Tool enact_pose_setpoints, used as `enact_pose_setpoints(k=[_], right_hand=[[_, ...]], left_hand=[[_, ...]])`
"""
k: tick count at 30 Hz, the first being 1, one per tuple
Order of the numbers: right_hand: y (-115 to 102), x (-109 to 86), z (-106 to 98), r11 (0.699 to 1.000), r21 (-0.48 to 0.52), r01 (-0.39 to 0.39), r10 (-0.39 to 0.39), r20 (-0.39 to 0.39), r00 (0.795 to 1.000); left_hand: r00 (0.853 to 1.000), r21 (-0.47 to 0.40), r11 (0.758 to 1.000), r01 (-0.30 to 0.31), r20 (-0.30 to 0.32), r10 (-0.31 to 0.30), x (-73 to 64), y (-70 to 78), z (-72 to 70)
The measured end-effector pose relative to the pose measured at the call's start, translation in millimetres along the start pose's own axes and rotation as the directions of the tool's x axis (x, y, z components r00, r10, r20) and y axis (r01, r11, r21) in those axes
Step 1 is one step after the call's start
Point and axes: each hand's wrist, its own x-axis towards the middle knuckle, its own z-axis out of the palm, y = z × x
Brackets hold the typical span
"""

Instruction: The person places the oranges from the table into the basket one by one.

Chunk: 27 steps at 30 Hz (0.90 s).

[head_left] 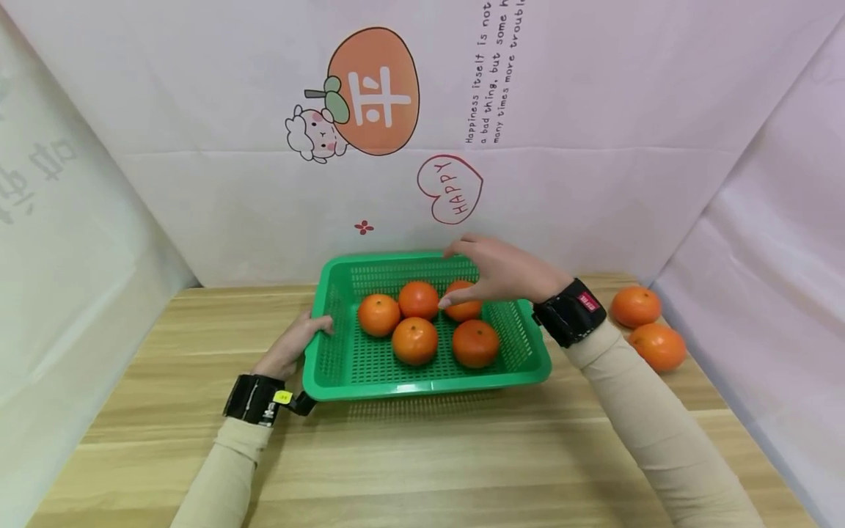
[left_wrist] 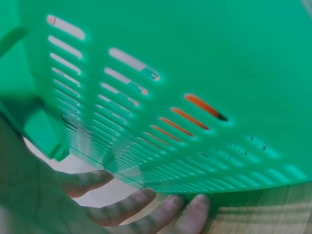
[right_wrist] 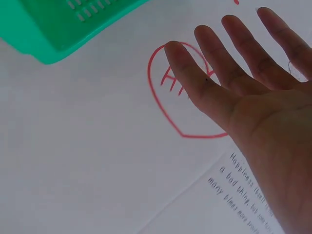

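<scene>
A green plastic basket [head_left: 422,390] with slotted walls holds several oranges [head_left: 414,341]. My left hand [head_left: 297,341] grips its left end, the thumb hooked over the rim. From the left wrist view, the fingers [left_wrist: 146,195] of that hand spread along the outside of the slotted wall, near its lower edge. Over the basket's back right part hovers my right hand [head_left: 505,270], holding nothing, thumb and fingers apart. It partly hides an orange [head_left: 462,312] below it. In the right wrist view its fingers [right_wrist: 209,92] are spread and extended, with a basket corner [right_wrist: 46,48] at upper left.
Two more oranges [head_left: 659,347] sit at the right side of the wooden table [head_left: 422,469]. Behind the basket rises a white printed cloth [head_left: 594,88], with cloth walls also at left and right.
</scene>
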Motion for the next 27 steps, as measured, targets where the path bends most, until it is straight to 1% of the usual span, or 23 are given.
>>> enact_pose_setpoints(k=[4, 11, 16, 21, 27], right_hand=[[11, -14.8, 1, 1.0, -0.005, -0.02, 0.02, -0.037, 0.999], [25, -40.2, 4, 1.0, 0.018, -0.022, 0.024, -0.122, 0.992], [32, -55.8, 3, 0.998, 0.026, -0.05, 0.054, -0.189, 0.98], [42, -71.2, 2, 0.997, 0.027, -0.068, 0.072, -0.234, 0.97], [60, -101.9, -1, 0.993, 0.033, -0.109, 0.114, -0.291, 0.95]], left_hand=[[1.0, -0.004, 1.0, -0.008, -0.001, 0.008, -1.0, -0.1, -0.1], [1.0, -0.014, 1.0, -0.01, 0.002, 0.01, -1.2, 0.3, 0.9], [1.0, -0.021, 1.0, -0.009, 0.003, 0.009, -2.0, -0.1, 0.2], [1.0, -0.025, 1.0, -0.013, -0.006, 0.013, -1.9, -0.4, -0.4], [1.0, -0.025, 0.999, -0.021, 0.009, 0.021, -1.5, -0.7, -0.4]])
